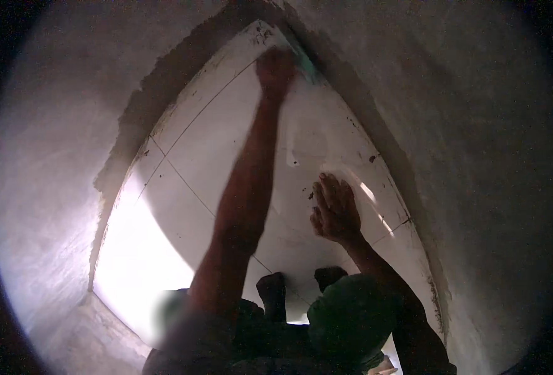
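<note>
My left hand (276, 70) reaches to the far corner of the white tiled floor (208, 150), its fingers closed and blurred. Beside it, along the base of the right wall, lies a thin turquoise-green thing (308, 65); the hand is pressed against it and seems to grip it, but blur hides what kind it is. Nearer to me, my right hand (336, 211) rests palm down on the tiles with its fingers spread. It holds nothing.
Rough grey plastered walls, left (45, 156) and right (476, 156), close in on both sides, with darker bands along their bases. Dark crumbs (372, 159) dot the tiles. My feet (271, 289) and green-clad knees (351, 315) are near me. Bright light falls at left.
</note>
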Available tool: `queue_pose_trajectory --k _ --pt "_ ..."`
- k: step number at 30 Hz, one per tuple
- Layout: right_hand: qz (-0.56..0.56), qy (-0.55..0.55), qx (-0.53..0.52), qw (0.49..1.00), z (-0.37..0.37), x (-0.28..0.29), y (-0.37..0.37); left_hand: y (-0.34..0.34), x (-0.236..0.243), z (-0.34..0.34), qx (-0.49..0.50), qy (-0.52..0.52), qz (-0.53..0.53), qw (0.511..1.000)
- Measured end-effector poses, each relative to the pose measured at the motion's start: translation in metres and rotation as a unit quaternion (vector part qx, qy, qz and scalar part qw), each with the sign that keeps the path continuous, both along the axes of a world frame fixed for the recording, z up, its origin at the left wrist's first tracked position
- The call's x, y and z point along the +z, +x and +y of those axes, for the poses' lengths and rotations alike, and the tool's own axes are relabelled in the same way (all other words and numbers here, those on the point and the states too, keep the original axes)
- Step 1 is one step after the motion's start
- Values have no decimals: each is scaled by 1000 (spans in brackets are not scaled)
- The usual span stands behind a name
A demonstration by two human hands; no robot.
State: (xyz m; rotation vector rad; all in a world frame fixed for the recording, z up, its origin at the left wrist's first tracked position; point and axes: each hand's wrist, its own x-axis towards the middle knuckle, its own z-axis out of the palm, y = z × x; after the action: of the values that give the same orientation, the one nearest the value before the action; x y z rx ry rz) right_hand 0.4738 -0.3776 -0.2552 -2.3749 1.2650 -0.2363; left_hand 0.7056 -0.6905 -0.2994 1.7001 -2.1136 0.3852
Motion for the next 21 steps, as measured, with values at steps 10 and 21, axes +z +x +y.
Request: queue_pose_trajectory --k 10,21 --pt "-7 6 -9 1000 0 2 1 -51 28 97 72 165 609 772" --pt "6 12 -5 1000 -1 -2 1 71 -34 -73 -48 -147 -68 986"
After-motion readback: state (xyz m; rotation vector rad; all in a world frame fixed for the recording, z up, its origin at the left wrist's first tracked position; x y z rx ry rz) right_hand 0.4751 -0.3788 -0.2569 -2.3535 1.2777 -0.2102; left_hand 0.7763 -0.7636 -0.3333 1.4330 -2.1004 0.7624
